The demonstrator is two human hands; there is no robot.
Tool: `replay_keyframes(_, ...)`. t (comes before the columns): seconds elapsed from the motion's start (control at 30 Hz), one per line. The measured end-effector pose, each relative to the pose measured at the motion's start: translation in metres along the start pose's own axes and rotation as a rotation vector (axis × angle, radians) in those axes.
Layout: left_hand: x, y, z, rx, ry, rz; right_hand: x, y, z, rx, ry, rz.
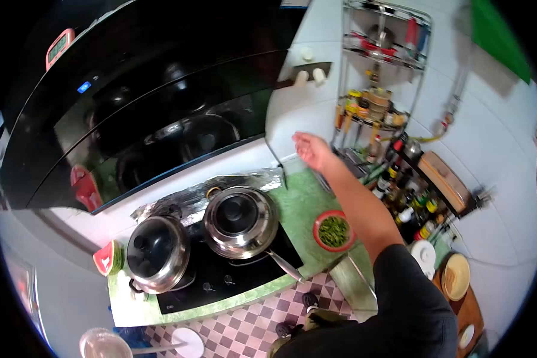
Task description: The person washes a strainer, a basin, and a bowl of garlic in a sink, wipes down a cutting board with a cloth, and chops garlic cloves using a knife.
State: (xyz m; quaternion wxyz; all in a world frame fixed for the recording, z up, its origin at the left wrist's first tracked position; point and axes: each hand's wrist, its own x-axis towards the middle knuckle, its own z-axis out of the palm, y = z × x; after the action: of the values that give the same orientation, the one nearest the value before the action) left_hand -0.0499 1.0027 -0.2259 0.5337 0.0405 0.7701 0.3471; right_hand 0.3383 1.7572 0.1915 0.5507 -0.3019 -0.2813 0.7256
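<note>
My right hand (314,150) reaches out over the back of the green counter (293,194), close to the white wall. Its fingers are curled in, and whatever they may hold is hidden. My left hand is out of view. Below my right forearm sits a red-rimmed bowl of chopped green vegetables (333,231). To its left, a lidded steel pan (240,224) with a long handle stands on the black gas stove (221,280). Beside that pan is a lidded steel pot (157,253).
A dark range hood (161,113) overhangs the stove. Sauce bottles (409,200) crowd the right side, below a wire rack (379,65). Two plugs (310,76) sit in the wall. Cut watermelon (106,258) lies left of the pot. Crumpled foil (188,194) lines the back.
</note>
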Motion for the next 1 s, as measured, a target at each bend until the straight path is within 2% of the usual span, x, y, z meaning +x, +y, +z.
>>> replay_keyframes(0.1,-0.026,0.005,0.017,-0.131,0.106,-0.042,0.129,-0.024,-0.006,0.092,-0.214,0.012)
replay_keyframes(0.17,-0.049,-0.002,0.028,-0.22,0.173,-0.072,0.139,-0.04,0.036,0.145,-0.091,-0.141)
replay_keyframes(0.27,-0.102,-0.042,0.053,-0.384,0.29,-0.136,0.18,-0.049,0.062,0.178,-0.194,-0.163)
replay_keyframes(0.4,-0.173,-0.11,0.126,-0.612,0.424,-0.246,0.224,-0.066,0.078,0.201,-0.271,-0.145)
replay_keyframes(0.6,-0.203,-0.163,0.211,-0.874,0.487,-0.386,0.242,-0.104,0.081,0.181,-0.265,-0.189)
replay_keyframes(0.77,-0.188,-0.157,0.211,-0.93,0.5,-0.356,0.216,-0.139,0.082,0.146,-0.259,-0.269)
replay_keyframes(0.8,-0.183,-0.154,0.206,-0.914,0.496,-0.315,0.207,-0.141,0.081,0.132,-0.312,-0.274)
replay_keyframes(0.87,-0.174,-0.15,0.192,-0.933,0.462,-0.276,0.212,-0.149,0.058,0.08,-0.871,-0.186)
replay_keyframes(0.93,-0.153,-0.164,0.17,-0.959,0.344,-0.163,0.153,-0.152,0.052,0.036,-0.487,-0.229)
replay_keyframes(1.0,-0.128,-0.17,0.138,-0.879,0.212,-0.062,0.07,-0.136,0.039,-0.024,-0.325,-0.219)
